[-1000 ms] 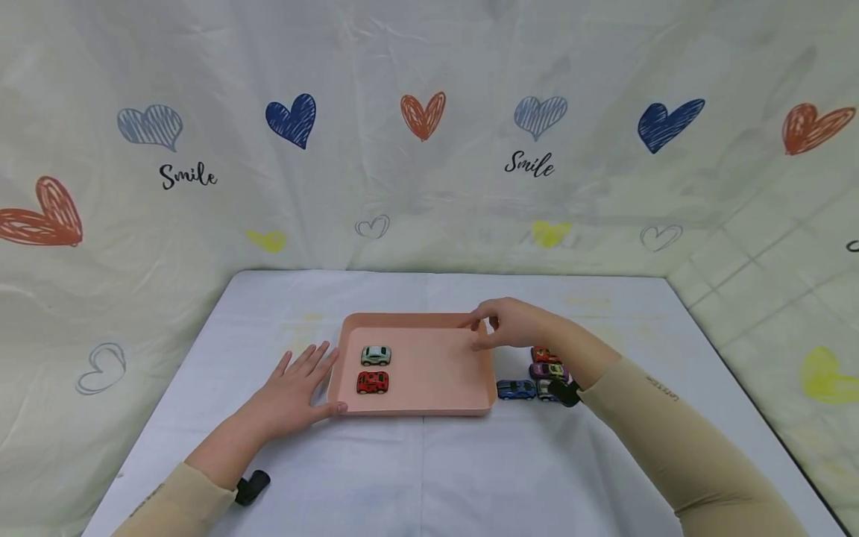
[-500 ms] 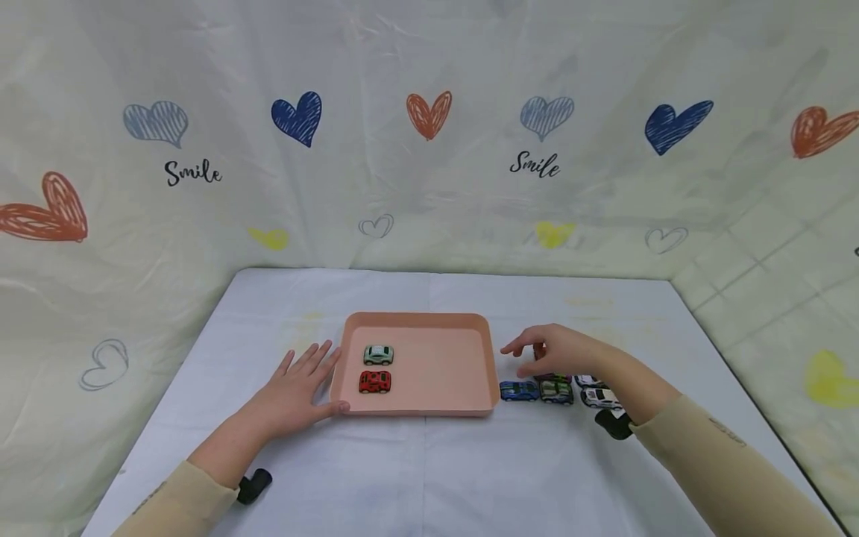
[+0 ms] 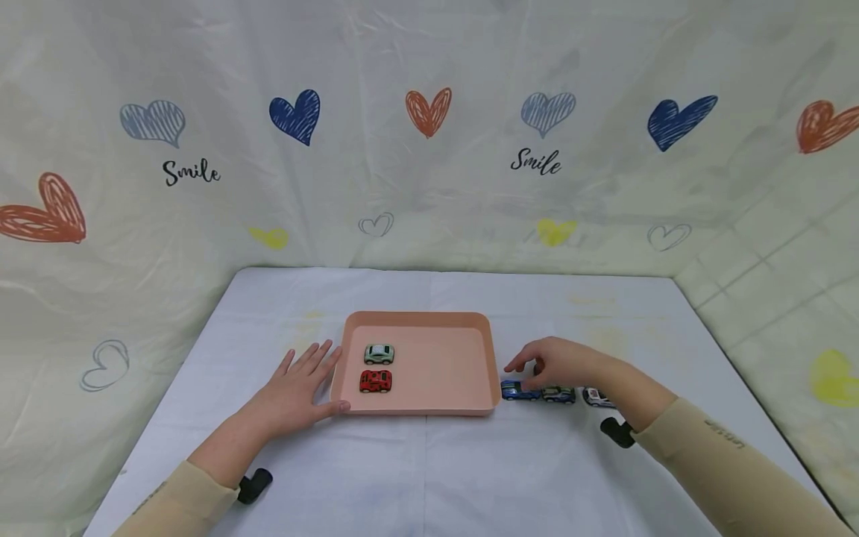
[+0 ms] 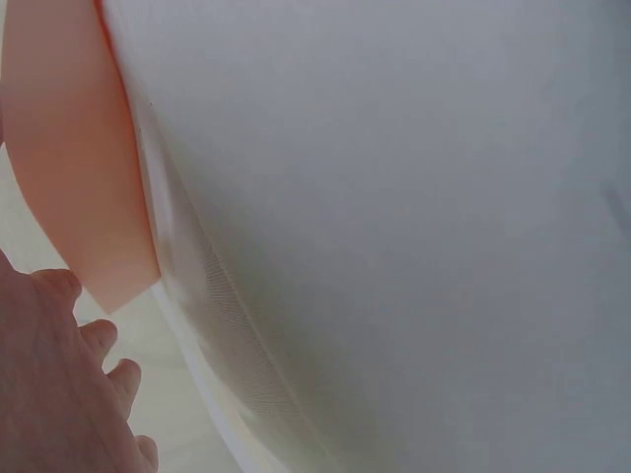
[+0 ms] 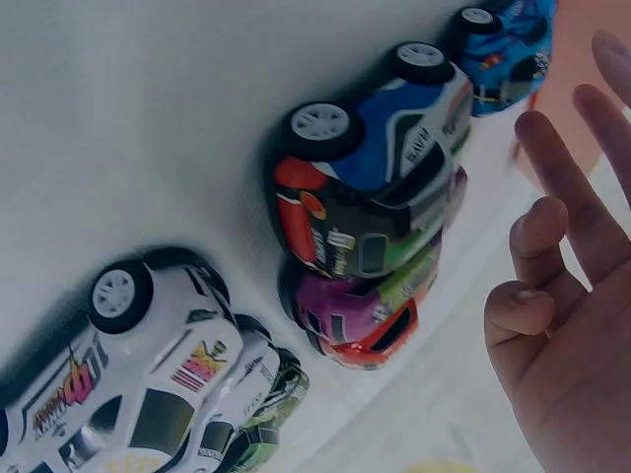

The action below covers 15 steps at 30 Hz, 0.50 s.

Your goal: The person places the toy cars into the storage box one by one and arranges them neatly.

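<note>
A pink tray lies on the white-covered table with a pale green toy car and a red toy car on its left side. Against the tray's left edge my left hand rests with fingers spread, its thumb at the near corner. My right hand is over the toy cars right of the tray, partly bent fingers holding nothing. Its fingertips are near a blue toy car; whether they touch it, I cannot tell. In the right wrist view, that hand is beside the cars.
Next to the blue car stands a dark multicoloured car, with purple and red cars behind it. A white car leads another row, including a green car. A heart-printed cloth hangs behind the table.
My right hand has moved from the tray's far right corner rightwards and nearer, down over the toy cars. The left hand has stayed at the tray's edge.
</note>
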### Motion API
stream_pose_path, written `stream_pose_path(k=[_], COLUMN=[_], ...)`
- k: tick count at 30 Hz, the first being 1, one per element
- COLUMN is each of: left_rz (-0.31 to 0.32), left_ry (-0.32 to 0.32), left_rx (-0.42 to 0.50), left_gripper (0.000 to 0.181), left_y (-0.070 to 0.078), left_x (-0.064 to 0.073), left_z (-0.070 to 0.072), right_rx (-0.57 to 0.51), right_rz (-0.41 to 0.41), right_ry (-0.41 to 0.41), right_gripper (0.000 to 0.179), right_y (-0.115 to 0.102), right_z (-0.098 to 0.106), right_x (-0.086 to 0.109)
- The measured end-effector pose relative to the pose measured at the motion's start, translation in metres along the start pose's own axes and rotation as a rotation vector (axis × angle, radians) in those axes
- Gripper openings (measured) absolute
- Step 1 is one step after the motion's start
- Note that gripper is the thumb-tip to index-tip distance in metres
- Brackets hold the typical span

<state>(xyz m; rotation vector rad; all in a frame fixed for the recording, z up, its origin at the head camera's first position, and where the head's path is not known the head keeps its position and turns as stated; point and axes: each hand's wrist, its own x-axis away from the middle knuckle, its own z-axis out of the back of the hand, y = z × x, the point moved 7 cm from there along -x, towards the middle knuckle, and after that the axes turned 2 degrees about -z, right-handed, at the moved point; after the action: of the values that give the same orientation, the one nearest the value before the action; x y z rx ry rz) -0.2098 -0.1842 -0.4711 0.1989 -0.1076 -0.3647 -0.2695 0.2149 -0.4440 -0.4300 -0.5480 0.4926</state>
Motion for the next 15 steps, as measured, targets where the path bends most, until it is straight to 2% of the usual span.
stream_pose_path(k=[7,15], left_rz=[-0.001,0.007], left_ry=[-0.009,-0.008], left_rx=[0.017,-0.004], left_gripper=[0.102,0.102], left_y=[0.0010,-0.0013], left_x=[0.0006,-0.0005], left_z=[0.0023,-0.0011], right_rx=[0.098,0.189], right_rz=[0.030,0.054], right_ry=[-0.004,0.004], right_gripper=[0.030,0.030], right_y=[-0.0001,-0.0011], right_z=[-0.0067,-0.0114], right_x=[-0.0038,-0.0053])
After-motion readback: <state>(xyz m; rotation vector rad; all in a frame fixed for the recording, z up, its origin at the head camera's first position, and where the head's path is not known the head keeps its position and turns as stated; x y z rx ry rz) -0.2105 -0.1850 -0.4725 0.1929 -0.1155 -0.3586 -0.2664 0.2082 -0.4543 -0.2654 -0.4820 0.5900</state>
